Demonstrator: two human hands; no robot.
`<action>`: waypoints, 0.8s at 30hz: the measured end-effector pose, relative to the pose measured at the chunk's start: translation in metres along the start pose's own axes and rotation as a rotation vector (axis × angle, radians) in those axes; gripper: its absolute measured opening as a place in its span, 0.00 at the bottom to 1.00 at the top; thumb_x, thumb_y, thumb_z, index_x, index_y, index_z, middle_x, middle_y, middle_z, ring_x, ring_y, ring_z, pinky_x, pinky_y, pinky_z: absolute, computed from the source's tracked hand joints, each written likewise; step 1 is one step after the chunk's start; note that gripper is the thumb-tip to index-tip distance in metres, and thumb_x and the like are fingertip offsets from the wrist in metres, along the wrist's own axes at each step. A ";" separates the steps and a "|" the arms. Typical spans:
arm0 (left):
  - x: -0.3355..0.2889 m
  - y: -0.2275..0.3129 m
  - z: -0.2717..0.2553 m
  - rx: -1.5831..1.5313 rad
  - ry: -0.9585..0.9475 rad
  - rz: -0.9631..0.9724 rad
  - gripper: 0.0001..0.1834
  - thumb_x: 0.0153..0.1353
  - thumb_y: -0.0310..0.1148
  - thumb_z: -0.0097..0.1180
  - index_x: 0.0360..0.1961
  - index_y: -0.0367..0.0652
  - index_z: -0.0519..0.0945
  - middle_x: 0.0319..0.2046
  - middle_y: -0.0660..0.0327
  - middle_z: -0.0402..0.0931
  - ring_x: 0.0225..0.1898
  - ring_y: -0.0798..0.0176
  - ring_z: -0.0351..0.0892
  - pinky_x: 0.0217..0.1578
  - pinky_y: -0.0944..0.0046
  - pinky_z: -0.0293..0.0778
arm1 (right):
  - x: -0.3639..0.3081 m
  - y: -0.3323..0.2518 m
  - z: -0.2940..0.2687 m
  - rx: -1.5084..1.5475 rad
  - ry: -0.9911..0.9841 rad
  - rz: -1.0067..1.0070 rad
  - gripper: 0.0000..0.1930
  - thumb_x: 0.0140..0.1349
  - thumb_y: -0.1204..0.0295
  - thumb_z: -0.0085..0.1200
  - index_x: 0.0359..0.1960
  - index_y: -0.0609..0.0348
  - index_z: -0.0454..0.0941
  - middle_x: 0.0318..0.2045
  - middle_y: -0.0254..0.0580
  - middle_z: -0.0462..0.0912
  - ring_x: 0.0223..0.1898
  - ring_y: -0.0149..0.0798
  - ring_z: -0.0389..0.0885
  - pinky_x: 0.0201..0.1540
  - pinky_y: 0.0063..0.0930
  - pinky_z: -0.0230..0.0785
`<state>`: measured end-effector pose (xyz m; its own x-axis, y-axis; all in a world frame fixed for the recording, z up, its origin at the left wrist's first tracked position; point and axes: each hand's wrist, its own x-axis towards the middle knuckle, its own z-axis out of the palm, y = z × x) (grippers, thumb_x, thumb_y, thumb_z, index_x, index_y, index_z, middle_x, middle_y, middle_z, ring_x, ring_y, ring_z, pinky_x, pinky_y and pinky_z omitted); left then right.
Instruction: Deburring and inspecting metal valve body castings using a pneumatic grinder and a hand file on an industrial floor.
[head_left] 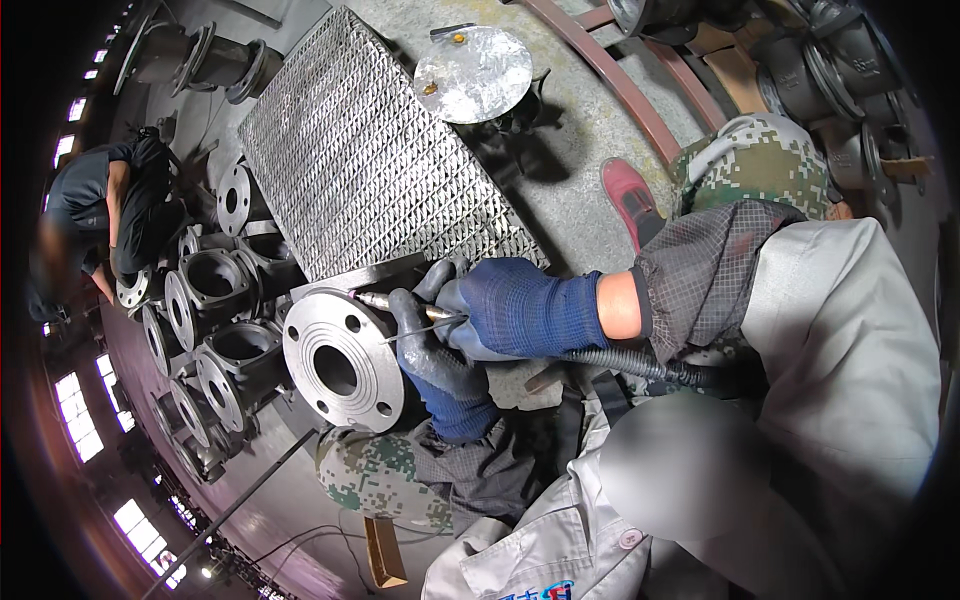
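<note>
Both my hands wear blue knit gloves with grey-coated palms and are closed together round a slim metal air grinder [375,299]. My right hand [520,308] grips its rear part. My left hand [435,365] wraps its front part from below. The tool's tip is at the upper right edge of a round steel flange [305,367], which has a large centre hole and smaller bolt holes. Whether the tip touches the metal I cannot tell. A thin rod [425,328] crosses in front of my fingers. From behind my right hand a ribbed grey hose [640,361] runs right.
A metal grate platform [360,150] lies beyond the flange, with a round stool [490,75] beside it. Several flanged castings [215,275] crowd the left, near a crouching person [125,200]. Red steel rails [600,65] and more castings [810,75] are at the upper right.
</note>
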<state>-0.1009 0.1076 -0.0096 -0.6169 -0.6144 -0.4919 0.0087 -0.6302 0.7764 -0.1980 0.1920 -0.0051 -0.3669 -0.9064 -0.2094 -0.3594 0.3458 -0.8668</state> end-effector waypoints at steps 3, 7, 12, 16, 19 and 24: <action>0.002 -0.005 -0.011 -0.004 -0.076 0.022 0.30 0.72 0.48 0.37 0.53 0.27 0.73 0.50 0.44 0.74 0.52 0.53 0.75 0.57 0.55 0.69 | -0.002 -0.001 0.003 0.000 0.057 0.001 0.12 0.51 0.61 0.58 0.31 0.57 0.80 0.24 0.53 0.81 0.28 0.55 0.82 0.34 0.44 0.74; 0.006 -0.006 -0.018 0.022 -0.102 0.030 0.30 0.72 0.48 0.35 0.53 0.27 0.73 0.50 0.44 0.74 0.52 0.53 0.74 0.58 0.55 0.67 | -0.002 -0.001 0.003 0.001 0.044 0.004 0.12 0.49 0.62 0.57 0.31 0.56 0.80 0.23 0.53 0.81 0.28 0.54 0.82 0.34 0.43 0.75; 0.005 -0.005 -0.015 0.002 -0.107 0.028 0.30 0.72 0.48 0.35 0.52 0.27 0.73 0.50 0.44 0.74 0.53 0.53 0.74 0.58 0.55 0.67 | -0.001 -0.002 0.001 0.004 0.021 0.015 0.12 0.50 0.62 0.57 0.31 0.56 0.80 0.25 0.53 0.81 0.29 0.54 0.82 0.35 0.44 0.74; 0.000 -0.005 -0.003 0.039 -0.085 0.060 0.33 0.72 0.51 0.32 0.51 0.25 0.73 0.47 0.43 0.76 0.49 0.54 0.76 0.54 0.56 0.70 | -0.002 0.000 -0.003 0.018 0.016 0.015 0.13 0.52 0.61 0.57 0.34 0.55 0.81 0.25 0.54 0.82 0.30 0.55 0.82 0.36 0.44 0.74; -0.008 0.000 -0.005 0.222 -0.283 0.199 0.25 0.73 0.41 0.35 0.59 0.31 0.67 0.51 0.43 0.74 0.52 0.52 0.74 0.57 0.54 0.68 | -0.013 -0.003 -0.020 0.375 -0.124 0.164 0.12 0.59 0.62 0.57 0.34 0.59 0.80 0.23 0.45 0.82 0.25 0.40 0.83 0.30 0.29 0.74; -0.005 -0.004 0.001 -0.061 -0.472 0.093 0.29 0.72 0.47 0.35 0.58 0.30 0.67 0.55 0.40 0.69 0.56 0.46 0.71 0.58 0.48 0.67 | -0.026 -0.008 -0.051 1.037 -0.428 0.347 0.20 0.66 0.59 0.50 0.39 0.70 0.78 0.23 0.38 0.79 0.20 0.28 0.77 0.23 0.19 0.72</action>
<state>-0.0986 0.1140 -0.0095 -0.9010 -0.3955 -0.1782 0.1179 -0.6185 0.7769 -0.2293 0.2253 0.0300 0.0813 -0.8787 -0.4704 0.6468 0.4056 -0.6459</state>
